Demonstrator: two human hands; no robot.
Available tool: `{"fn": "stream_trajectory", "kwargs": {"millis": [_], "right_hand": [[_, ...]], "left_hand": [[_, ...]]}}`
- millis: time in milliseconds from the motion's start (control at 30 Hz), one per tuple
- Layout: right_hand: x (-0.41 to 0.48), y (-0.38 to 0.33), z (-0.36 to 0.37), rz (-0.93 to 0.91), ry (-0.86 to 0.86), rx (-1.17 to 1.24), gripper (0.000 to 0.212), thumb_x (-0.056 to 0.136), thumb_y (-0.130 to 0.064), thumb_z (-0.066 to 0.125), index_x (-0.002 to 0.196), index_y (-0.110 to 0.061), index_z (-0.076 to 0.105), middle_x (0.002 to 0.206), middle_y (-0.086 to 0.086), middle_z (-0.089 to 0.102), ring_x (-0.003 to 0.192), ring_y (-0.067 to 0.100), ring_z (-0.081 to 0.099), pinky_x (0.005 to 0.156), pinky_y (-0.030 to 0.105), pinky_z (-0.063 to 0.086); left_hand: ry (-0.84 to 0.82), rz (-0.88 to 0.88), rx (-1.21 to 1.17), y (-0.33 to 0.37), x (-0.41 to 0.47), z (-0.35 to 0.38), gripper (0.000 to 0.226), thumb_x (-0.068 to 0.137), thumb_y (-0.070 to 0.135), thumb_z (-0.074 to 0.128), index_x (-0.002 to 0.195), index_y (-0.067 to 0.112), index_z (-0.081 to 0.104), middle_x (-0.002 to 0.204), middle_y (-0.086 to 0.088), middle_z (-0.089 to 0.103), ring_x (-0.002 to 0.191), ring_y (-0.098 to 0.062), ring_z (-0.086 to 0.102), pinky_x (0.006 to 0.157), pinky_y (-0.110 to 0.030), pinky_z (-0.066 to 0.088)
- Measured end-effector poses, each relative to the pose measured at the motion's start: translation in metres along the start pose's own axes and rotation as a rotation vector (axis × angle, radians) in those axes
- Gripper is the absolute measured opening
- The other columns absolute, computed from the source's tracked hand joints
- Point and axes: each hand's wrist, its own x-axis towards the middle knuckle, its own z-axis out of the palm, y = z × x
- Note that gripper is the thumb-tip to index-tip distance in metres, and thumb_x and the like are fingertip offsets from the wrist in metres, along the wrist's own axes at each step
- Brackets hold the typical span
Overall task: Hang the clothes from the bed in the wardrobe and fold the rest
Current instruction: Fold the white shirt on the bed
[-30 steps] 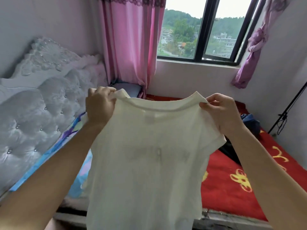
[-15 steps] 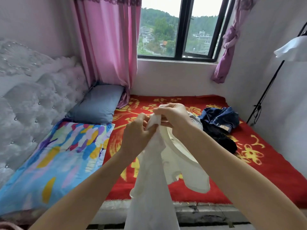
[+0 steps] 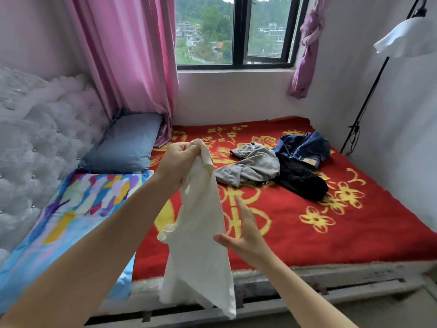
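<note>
A cream-white T-shirt (image 3: 201, 245) hangs folded lengthwise from my left hand (image 3: 179, 159), which is shut on its shoulders above the bed. My right hand (image 3: 243, 233) is lower, open, palm against the shirt's right edge at mid-length, fingers spread. On the red blanket (image 3: 331, 233) with yellow flowers lie a crumpled grey garment (image 3: 253, 166), a black garment (image 3: 300, 181) and blue jeans (image 3: 305, 147), bunched together at the far right of the bed.
A blue-grey pillow (image 3: 123, 145) and a colourful sheet (image 3: 78, 209) lie on the left by the tufted white headboard (image 3: 35, 143). Pink curtain (image 3: 132, 55) and window (image 3: 236, 31) are behind. A floor lamp (image 3: 402, 39) stands at the right wall. The bed frame edge (image 3: 331, 287) runs along the front.
The shirt went from spread wide by both shoulders to folded in half. My right hand let go of the top and dropped to the shirt's side; the left hand now holds both shoulders.
</note>
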Motion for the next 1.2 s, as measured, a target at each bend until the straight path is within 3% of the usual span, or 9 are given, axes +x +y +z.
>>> {"fn": "stream_trajectory", "kwargs": {"millis": [133,233,467,567,700,767,833,1033,1200], "right_hand": [[-0.012,0.016,0.043,-0.378,0.445,-0.342,0.075,0.066,-0.05,0.077,0.127,-0.026,0.04,0.13,0.012,0.047,0.122,0.017,0.038,0.099,0.038,0.04],[-0.013,0.028,0.064,-0.513,0.561,-0.522,0.061,0.063,-0.051,0.077,0.103,-0.02,0.045,0.113,0.003,0.044,0.104,0.018,0.043,0.081,0.033,0.052],[-0.006,0.025,0.092,-0.127,0.435,-0.815,0.118,0.039,-0.086,0.063,0.123,-0.007,0.042,0.114,0.011,0.066,0.1,0.023,0.067,0.073,0.033,0.056],[-0.001,0.029,0.09,-0.02,0.493,-0.671,0.106,0.041,-0.057,0.086,0.122,0.001,0.051,0.112,0.02,0.065,0.096,0.035,0.067,0.072,0.043,0.055],[0.012,0.046,0.052,-0.036,0.535,-0.11,0.015,0.068,0.004,0.073,0.075,-0.01,0.073,0.084,0.012,0.067,0.082,0.031,0.061,0.073,0.041,0.049],[0.017,0.053,0.019,0.112,0.497,0.237,0.039,0.076,-0.002,0.067,0.046,-0.024,0.06,0.056,-0.004,0.057,0.059,0.014,0.049,0.058,0.029,0.039],[0.024,0.055,-0.017,0.189,0.517,0.472,0.04,0.081,-0.001,0.067,0.047,-0.02,0.057,0.048,-0.008,0.05,0.047,0.006,0.042,0.049,0.024,0.035],[0.034,0.022,-0.098,0.065,0.525,0.331,0.021,0.081,-0.001,0.067,0.065,-0.013,0.065,0.048,-0.01,0.06,0.044,-0.001,0.051,0.047,0.014,0.043],[0.036,-0.017,-0.119,-0.157,0.483,0.101,0.008,0.081,-0.003,0.067,0.077,-0.011,0.067,0.056,-0.02,0.062,0.053,-0.006,0.054,0.053,0.005,0.042]], "left_hand": [[0.125,0.009,0.026,0.002,0.004,0.013,0.026,0.094,0.014,0.049,0.074,0.0,0.057,0.071,-0.014,0.053,0.063,-0.024,0.051,0.058,-0.031,0.044],[0.175,0.009,0.01,0.005,0.005,0.018,0.031,0.096,0.013,0.045,0.067,0.004,0.053,0.067,-0.01,0.052,0.06,-0.019,0.051,0.056,-0.029,0.043],[0.224,0.047,-0.119,0.015,0.007,0.009,0.029,0.095,0.007,0.041,0.075,-0.007,0.057,0.082,-0.024,0.055,0.075,-0.03,0.054,0.071,-0.04,0.046],[0.213,0.076,-0.21,0.016,0.005,-0.001,0.045,0.094,0.005,0.041,0.053,0.004,0.061,0.061,-0.015,0.062,0.059,-0.022,0.061,0.062,-0.028,0.051],[0.146,0.105,-0.188,0.012,0.002,-0.036,0.052,0.089,0.004,0.043,0.043,0.014,0.065,0.052,-0.005,0.065,0.048,-0.015,0.062,0.049,-0.021,0.05],[0.135,0.087,-0.149,0.004,0.003,-0.062,0.043,0.089,0.006,0.046,0.053,0.011,0.068,0.066,-0.013,0.068,0.059,-0.02,0.064,0.058,-0.026,0.053],[0.14,0.042,-0.086,-0.008,0.003,-0.087,0.036,0.092,0.008,0.049,0.061,0.008,0.068,0.068,-0.013,0.066,0.06,-0.02,0.061,0.06,-0.026,0.051],[-0.094,0.116,0.334,-0.039,-0.021,-0.146,0.034,0.093,-0.007,0.042,0.076,0.009,0.067,0.068,-0.002,0.062,0.065,-0.013,0.053,0.053,-0.015,0.043],[-0.07,0.178,0.511,-0.035,-0.036,-0.183,0.047,0.088,-0.014,0.048,0.078,0.024,0.073,0.065,0.011,0.067,0.059,0.001,0.054,0.053,-0.01,0.04]]}}
